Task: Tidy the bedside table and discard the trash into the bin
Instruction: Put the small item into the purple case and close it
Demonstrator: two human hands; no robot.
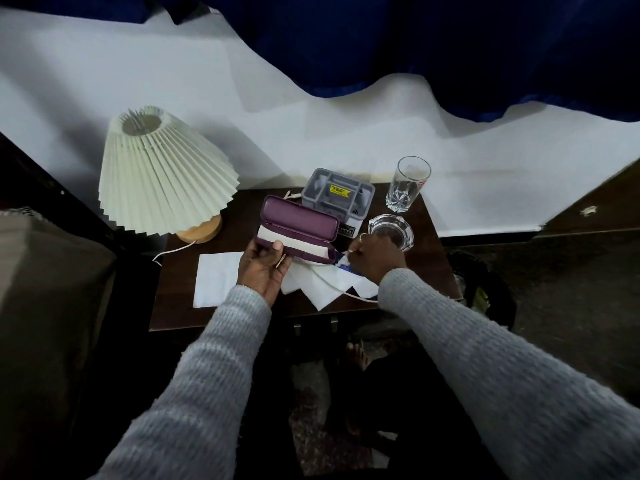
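Observation:
A purple glasses case (pixel 298 226) is open above the dark wooden bedside table (pixel 180 306), with a white cloth lining its lower half. My left hand (pixel 265 268) holds the case by its left end, thumb on the front rim. My right hand (pixel 375 258) is at the case's right end, its fingers closed over something small and blue and white; what it pinches is hidden. Under both hands lie several white paper tissues (pixel 216 280), and a thin white cable (pixel 332 287) crosses them.
A pleated cream lamp (pixel 162 174) on a wooden base stands at the table's left. A grey plastic organiser (pixel 337 194), a tall drinking glass (pixel 408 185) and a glass ashtray (pixel 391 232) sit at the back right. A dark bag (pixel 481 282) is beside the table at right.

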